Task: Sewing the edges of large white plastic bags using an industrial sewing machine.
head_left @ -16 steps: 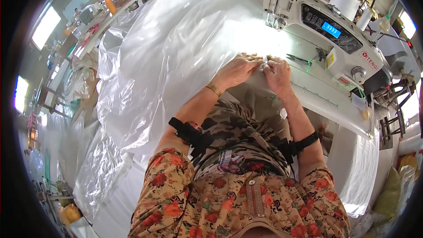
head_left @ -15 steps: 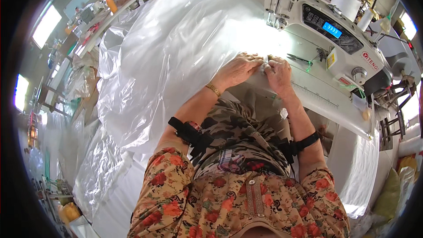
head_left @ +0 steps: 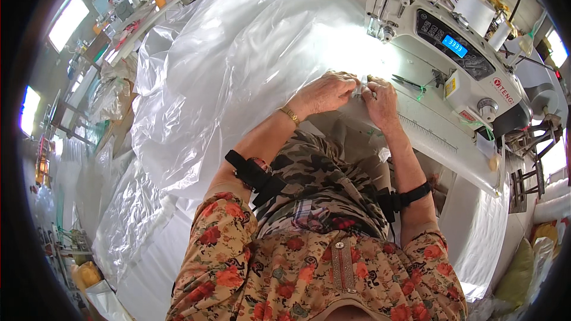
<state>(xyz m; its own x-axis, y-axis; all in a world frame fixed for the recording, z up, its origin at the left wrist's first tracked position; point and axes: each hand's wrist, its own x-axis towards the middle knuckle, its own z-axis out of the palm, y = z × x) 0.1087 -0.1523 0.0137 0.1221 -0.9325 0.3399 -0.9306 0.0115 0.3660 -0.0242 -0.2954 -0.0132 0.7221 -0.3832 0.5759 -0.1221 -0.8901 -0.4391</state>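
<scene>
Two bare hands meet at one edge of a single large heap of clear plastic sheeting [head_left: 238, 53], which spreads left from the sewing table [head_left: 470, 163] and bulges high beside the person. The left hand [head_left: 326, 91] has its fingers drawn together, pinching a small pale fold; the right hand [head_left: 380, 100], just beside it, pinches the same bit between thumb and fingers. One gold band [head_left: 291, 115] circles the left wrist, and two black straps [head_left: 256, 177] sit on the forearms, one each. One white sewing machine [head_left: 473, 89] carries one lit blue screen [head_left: 454, 46]; near it lie one pair of dark snips [head_left: 408, 83]. The fingertips partly hide the fold, glare washes out the sheeting by the needle, and the picture's upper edge cuts off the machine's top.
</scene>
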